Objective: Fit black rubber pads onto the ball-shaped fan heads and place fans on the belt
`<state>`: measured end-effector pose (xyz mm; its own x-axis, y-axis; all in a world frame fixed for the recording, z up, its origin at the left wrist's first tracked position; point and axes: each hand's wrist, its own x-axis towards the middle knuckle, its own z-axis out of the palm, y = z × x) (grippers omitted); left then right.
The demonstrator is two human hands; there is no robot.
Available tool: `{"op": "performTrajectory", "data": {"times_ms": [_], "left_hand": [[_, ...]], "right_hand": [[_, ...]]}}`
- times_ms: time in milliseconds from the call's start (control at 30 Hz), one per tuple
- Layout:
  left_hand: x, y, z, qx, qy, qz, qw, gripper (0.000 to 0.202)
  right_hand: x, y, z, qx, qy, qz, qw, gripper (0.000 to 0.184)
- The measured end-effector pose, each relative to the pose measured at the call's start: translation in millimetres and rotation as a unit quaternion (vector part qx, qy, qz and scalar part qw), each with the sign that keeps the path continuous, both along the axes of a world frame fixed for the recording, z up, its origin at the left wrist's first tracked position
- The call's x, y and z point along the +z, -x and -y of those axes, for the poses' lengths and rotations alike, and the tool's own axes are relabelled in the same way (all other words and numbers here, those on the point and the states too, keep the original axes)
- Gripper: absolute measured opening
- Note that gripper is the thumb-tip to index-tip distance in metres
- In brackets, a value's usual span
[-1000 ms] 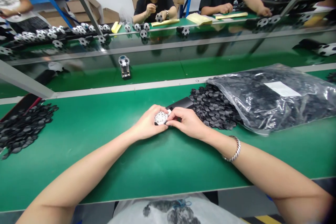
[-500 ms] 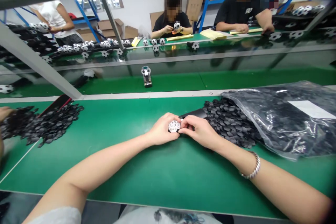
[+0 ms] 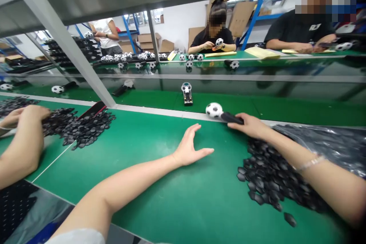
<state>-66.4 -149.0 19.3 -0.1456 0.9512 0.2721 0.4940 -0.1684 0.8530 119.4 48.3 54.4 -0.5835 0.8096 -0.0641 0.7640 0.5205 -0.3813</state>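
My right hand (image 3: 249, 125) grips the black handle of a device with a soccer-ball head (image 3: 214, 110). Its white head with dark patches points left, over the pale strip at the table's far edge. To the left and nearer me, my left hand (image 3: 191, 148) is empty, thumb and fingers spread above the green table (image 3: 160, 190). Below my right forearm lies a loose pile of small black pieces (image 3: 268, 175), many of them angular and flat. One piece (image 3: 289, 219) sits apart near the front.
A clear plastic bag (image 3: 328, 141) lies behind my right forearm. At left, a co-worker's arms (image 3: 25, 137) reach to another heap of black pieces (image 3: 88, 129). Beyond the strip, an opened device (image 3: 187, 93) stands on the green belt (image 3: 228, 103). A slanting grey post (image 3: 82, 65) rises at left.
My hands have parted from around the white ball head. My right hand has carried the device toward the far edge; my left has let go. The right-hand pile now spreads nearer me.
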Motion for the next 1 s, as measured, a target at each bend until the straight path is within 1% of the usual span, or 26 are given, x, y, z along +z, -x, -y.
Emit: {"op": "performTrajectory", "data": {"times_ms": [33,100,133,200,300,367,433,467,500,533,567,600,633,700,767,833,900,1000], "left_hand": [[0.8,0,0,-0.013,-0.001,-0.026,1.0,0.079],[2.3,0,1,-0.023,-0.004,-0.067,0.997,0.073],[2.7,1,1,-0.023,-0.004,-0.081,0.996,0.07],[2.5,2,1,-0.023,-0.003,-0.1,0.995,0.066],[1.6,4,0,-0.029,0.001,-0.12,0.992,0.062],[1.8,5,-1,-0.033,0.005,-0.137,0.99,0.06],[2.9,5,-1,-0.037,0.007,-0.154,0.987,0.058],[3.5,5,-1,-0.038,0.007,-0.163,0.986,0.058],[4.1,5,-1,-0.041,0.007,-0.172,0.984,0.057],[4.6,5,-1,-0.044,0.006,-0.181,0.983,0.056],[5.0,5,-2,-0.048,0.007,-0.19,0.981,0.056],[5.2,4,-2,-0.052,0.009,-0.201,0.978,0.056],[5.3,4,-2,-0.055,0.013,-0.212,0.976,0.056],[5.5,3,-2,-0.057,0.023,-0.237,0.97,0.057],[5.6,1,0,-0.057,0.029,-0.259,0.964,0.057],[5.7,0,1,-0.056,0.031,-0.273,0.96,0.056],[5.4,-1,2,-0.051,0.033,-0.278,0.959,0.054],[4.2,0,3,-0.038,0.038,-0.278,0.959,0.052]], "right_hand": [[1.2,8,-14,-0.067,-0.013,0.01,0.998,0.048],[1.7,24,-38,-0.165,-0.051,0.02,0.985,0.047],[0.9,31,-47,-0.202,-0.068,0.026,0.977,0.047],[-1.2,43,-61,-0.246,-0.079,0.036,0.965,0.049],[1.1,49,-68,-0.25,-0.075,0.048,0.964,0.057],[9.3,41,-59,-0.233,-0.082,0.055,0.967,0.059],[20.9,23,-35,-0.179,-0.083,0.055,0.979,0.049],[26.9,13,-18,-0.132,-0.072,0.052,0.987,0.041],[32.5,1,3,-0.05,-0.047,0.042,0.997,0.033],[37.3,-10,27,0.032,-0.008,0.03,0.999,0.027],[40.9,-20,51,0.1,0.039,0.04,0.993,0.024],[43.0,-28,74,0.148,0.059,0.056,0.986,0.024],[43.1,-34,95,0.178,0.054,0.078,0.979,0.027],[37.8,-42,125,0.171,0.019,0.119,0.978,0.026],[27.6,-44,138,0.147,-0.013,0.121,0.982,0.019],[17.7,-43,137,0.145,-0.02,0.095,0.985,0.012],[12.6,-43,130,0.152,-0.013,0.073,0.986,0.01],[15.8,-45,124,0.156,-0.003,0.052,0.986,0.012]]}}
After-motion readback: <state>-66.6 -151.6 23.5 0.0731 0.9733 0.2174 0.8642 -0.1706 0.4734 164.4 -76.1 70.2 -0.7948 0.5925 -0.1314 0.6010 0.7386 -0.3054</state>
